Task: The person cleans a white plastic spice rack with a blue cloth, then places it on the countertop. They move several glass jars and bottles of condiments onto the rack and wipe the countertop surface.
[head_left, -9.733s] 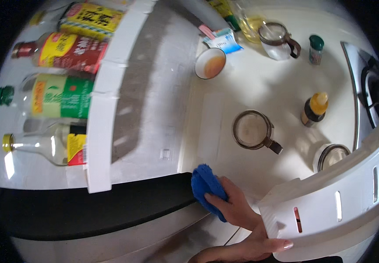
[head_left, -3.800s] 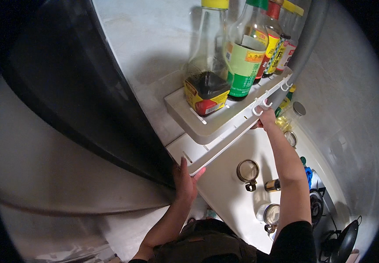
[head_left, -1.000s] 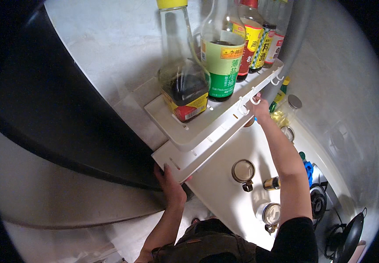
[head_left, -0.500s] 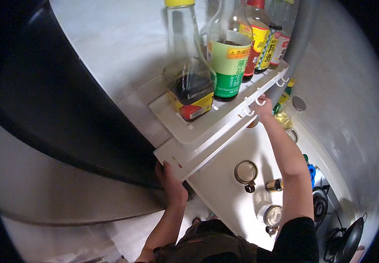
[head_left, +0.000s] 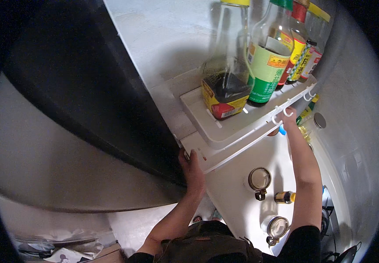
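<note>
My left hand (head_left: 193,172) grips the near left end of a lower white shelf (head_left: 193,147), its thumb on the top face. At the shelf's far right end my right hand (head_left: 289,115) is closed near its edge, beneath white hooks (head_left: 287,109); its fingers are partly hidden. Just above sits an upper white rack (head_left: 215,139) on the wall. It carries a soy sauce bottle with a yellow cap (head_left: 226,83), a green-labelled sauce bottle (head_left: 266,70) and several more bottles (head_left: 297,52) behind them.
Below is a white countertop (head_left: 229,193) with two glass jars, one clasped jar (head_left: 259,179) and another (head_left: 278,227). A small dark bottle (head_left: 284,197) lies between them. A large dark panel (head_left: 110,101) stands close on my left. A pan (head_left: 347,254) sits at lower right.
The lower shelf has come closer to the upper rack, with both hands still at its ends. The whole view has shifted, so things sit further right.
</note>
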A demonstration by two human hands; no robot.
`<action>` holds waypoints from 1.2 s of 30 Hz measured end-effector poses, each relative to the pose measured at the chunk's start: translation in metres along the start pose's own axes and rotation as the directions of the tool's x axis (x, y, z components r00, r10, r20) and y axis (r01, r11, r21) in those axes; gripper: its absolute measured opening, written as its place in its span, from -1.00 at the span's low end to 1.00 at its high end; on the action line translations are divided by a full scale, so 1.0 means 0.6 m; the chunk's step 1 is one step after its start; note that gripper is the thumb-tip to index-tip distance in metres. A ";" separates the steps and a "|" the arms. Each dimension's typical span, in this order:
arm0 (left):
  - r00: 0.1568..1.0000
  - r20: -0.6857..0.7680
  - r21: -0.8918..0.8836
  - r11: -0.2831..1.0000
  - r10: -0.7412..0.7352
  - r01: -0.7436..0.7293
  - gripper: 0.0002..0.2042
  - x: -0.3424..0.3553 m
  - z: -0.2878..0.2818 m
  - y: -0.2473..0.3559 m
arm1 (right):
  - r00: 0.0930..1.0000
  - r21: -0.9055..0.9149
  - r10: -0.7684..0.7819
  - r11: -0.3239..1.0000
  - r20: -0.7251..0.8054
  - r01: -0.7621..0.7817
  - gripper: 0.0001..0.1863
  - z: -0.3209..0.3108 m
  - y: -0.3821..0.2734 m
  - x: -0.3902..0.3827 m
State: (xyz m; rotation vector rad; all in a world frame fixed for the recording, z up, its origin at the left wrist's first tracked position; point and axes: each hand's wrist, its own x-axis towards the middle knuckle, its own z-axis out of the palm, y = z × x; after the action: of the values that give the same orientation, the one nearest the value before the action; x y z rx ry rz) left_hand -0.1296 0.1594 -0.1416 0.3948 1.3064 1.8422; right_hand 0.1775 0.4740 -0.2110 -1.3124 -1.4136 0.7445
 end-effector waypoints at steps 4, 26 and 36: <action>0.999 -0.048 0.001 1.000 0.007 -0.007 -0.48 0.000 -0.013 0.006 | 0.954 0.172 0.289 0.947 -0.079 -0.272 -0.88 0.044 -0.067 -0.029; 0.997 0.070 0.213 0.977 -0.023 0.008 -0.47 0.009 0.045 -0.009 | 0.899 0.507 0.396 0.823 -0.189 -0.256 -0.67 -0.022 -0.027 0.039; 0.977 0.204 0.272 0.954 0.068 -0.123 -0.40 0.020 0.033 -0.043 | 0.866 0.774 0.498 0.561 -0.031 -0.295 -0.52 0.021 -0.059 -0.036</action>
State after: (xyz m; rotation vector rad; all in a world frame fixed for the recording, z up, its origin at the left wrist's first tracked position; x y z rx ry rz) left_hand -0.1125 0.1840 -0.1589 0.7829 1.4393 1.6485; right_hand 0.1517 0.4485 -0.1879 -0.9873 -0.4497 1.2599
